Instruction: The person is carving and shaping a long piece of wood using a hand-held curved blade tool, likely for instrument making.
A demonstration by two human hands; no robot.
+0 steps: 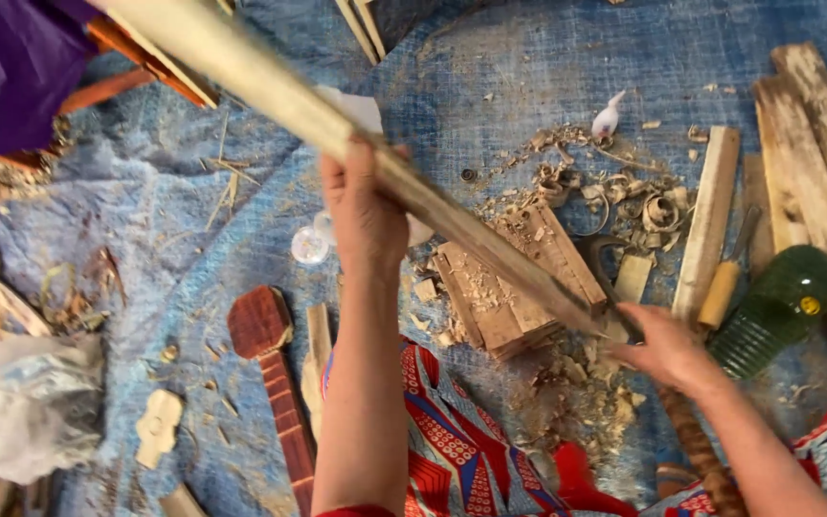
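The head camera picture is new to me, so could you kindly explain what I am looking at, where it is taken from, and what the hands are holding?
There is no machine here. A person wears a camera on the head, so you look down along their own bare arms at a blue tarp on the ground. The left hand grips a long pale wooden strip that runs up to the top left. The right hand is at the strip's lower end, on a dark tool whose exact kind I cannot tell. Under the strip lies a chopped wooden block amid curled shavings. Nearby lie rough planks, a green bottle and a reddish carved piece. The patterned red cloth is the person's clothing.
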